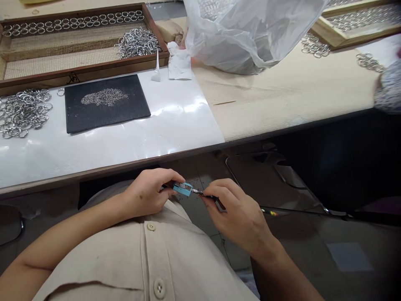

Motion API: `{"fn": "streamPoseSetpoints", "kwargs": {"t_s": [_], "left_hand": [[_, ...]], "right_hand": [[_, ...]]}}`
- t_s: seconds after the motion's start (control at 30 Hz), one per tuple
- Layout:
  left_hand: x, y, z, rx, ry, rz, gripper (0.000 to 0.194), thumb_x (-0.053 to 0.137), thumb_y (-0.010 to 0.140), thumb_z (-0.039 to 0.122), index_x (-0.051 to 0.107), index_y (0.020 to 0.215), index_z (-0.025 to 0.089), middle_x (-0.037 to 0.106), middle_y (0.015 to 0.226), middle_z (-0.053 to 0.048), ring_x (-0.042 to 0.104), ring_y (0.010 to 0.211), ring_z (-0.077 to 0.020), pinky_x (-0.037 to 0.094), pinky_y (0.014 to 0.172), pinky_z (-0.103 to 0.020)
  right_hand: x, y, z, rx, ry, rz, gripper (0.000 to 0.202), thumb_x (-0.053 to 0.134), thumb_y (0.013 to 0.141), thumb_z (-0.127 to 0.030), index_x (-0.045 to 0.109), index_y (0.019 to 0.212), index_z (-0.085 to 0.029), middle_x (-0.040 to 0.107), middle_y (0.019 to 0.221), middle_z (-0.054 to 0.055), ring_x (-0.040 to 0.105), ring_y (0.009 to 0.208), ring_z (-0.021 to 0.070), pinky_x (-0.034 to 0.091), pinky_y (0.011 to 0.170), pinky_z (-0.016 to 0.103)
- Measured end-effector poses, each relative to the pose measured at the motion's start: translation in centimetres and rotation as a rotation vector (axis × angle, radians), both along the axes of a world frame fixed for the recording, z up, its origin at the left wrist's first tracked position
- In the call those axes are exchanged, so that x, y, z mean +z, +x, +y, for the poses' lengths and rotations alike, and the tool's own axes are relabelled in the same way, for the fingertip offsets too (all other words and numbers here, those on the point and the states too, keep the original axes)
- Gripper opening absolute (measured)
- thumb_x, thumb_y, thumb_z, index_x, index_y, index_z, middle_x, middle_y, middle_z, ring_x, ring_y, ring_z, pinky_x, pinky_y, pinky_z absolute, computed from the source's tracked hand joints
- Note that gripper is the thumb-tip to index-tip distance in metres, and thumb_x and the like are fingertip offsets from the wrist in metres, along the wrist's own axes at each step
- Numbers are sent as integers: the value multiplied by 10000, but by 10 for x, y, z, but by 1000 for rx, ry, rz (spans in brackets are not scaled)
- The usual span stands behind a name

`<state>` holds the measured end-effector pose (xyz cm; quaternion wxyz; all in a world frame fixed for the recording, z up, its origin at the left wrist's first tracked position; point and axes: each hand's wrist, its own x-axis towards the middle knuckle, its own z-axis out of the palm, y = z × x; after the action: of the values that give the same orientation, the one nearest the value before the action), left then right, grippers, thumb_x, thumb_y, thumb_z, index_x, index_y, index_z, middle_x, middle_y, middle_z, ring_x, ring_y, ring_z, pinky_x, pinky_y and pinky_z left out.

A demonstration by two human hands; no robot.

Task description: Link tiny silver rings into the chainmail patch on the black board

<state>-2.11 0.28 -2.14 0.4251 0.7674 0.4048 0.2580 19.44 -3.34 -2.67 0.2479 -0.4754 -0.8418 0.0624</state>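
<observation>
Between the thumb and fingers of my left hand (152, 191) is a small blue pencil sharpener (183, 188) with a metal blade on top. My right hand (238, 213) pinches a dark pencil (213, 197), its light tip pointing at the sharpener's right end. Whether the tip is inside the hole or just at it, I cannot tell. The pencil's far end shows colored marks past the back of my right hand. Both hands are over my lap, in front of the table edge.
On the table (188, 138) lie a black ribbed mat (109, 119) with tiny shiny pieces, a pile of metal rings (25, 110), a wooden mesh tray (163, 58) with more rings, a white plastic bag (250, 37) and a thin stick (224, 102). A person's patterned sleeve (388, 90) is at the right.
</observation>
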Motion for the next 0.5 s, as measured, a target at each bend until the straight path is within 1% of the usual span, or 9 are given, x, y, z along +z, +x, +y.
{"fn": "streamPoseSetpoints", "kwargs": {"t_s": [0.17,0.5], "left_hand": [[1,0,0,-9,12,19,264,557,768,30,653,970,171,715,930,-21,660,842,-144,540,724,-227],[1,-1,0,-17,27,37,258,542,776,45,651,966,180,715,937,-23,663,830,-141,535,727,-229]], "right_hand": [[4,-1,-1,20,32,26,77,538,854,-118,541,826,-190,586,725,9,566,584,103,422,473,203],[8,-1,-3,56,-41,18,80,507,865,-118,571,876,-166,625,739,39,577,601,122,429,498,227]]}}
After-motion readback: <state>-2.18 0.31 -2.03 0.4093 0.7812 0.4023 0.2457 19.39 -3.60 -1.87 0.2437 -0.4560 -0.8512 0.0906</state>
